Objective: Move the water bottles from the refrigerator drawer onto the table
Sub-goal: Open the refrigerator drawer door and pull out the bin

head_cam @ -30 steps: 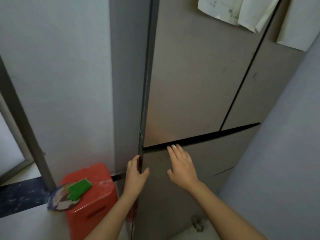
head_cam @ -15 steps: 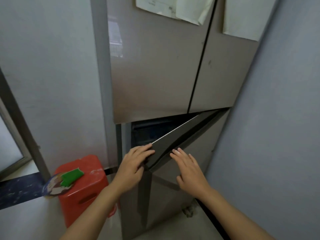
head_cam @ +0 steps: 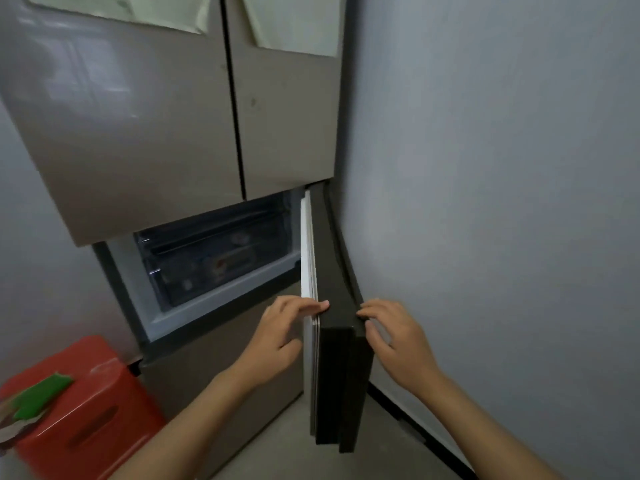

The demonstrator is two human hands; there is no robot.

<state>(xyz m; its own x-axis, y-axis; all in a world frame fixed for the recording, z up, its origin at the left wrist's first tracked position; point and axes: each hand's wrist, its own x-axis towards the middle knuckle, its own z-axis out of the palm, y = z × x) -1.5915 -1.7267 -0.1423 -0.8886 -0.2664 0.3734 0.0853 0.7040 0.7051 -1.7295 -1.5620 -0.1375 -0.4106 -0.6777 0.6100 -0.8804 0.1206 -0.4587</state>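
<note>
The refrigerator's small lower door (head_cam: 341, 375) stands swung out to the right, its dark edge facing me. My left hand (head_cam: 280, 334) lies on the door's white inner side, fingers across the top of its edge. On the outer side, my right hand (head_cam: 394, 337) curls its fingertips at the door's corner. The opened compartment shows a clear drawer (head_cam: 214, 261) with blurred packages inside. I cannot make out any water bottles. No table is in view.
A grey wall (head_cam: 502, 202) runs close along the right, just behind the open door. A red plastic stool (head_cam: 86, 410) with a green item (head_cam: 41, 393) on it stands at the lower left. Papers (head_cam: 294, 22) hang on the upper doors.
The lower door has swung from shut to wide open toward the right wall, with both hands following its edge. The drawer inside is now exposed.
</note>
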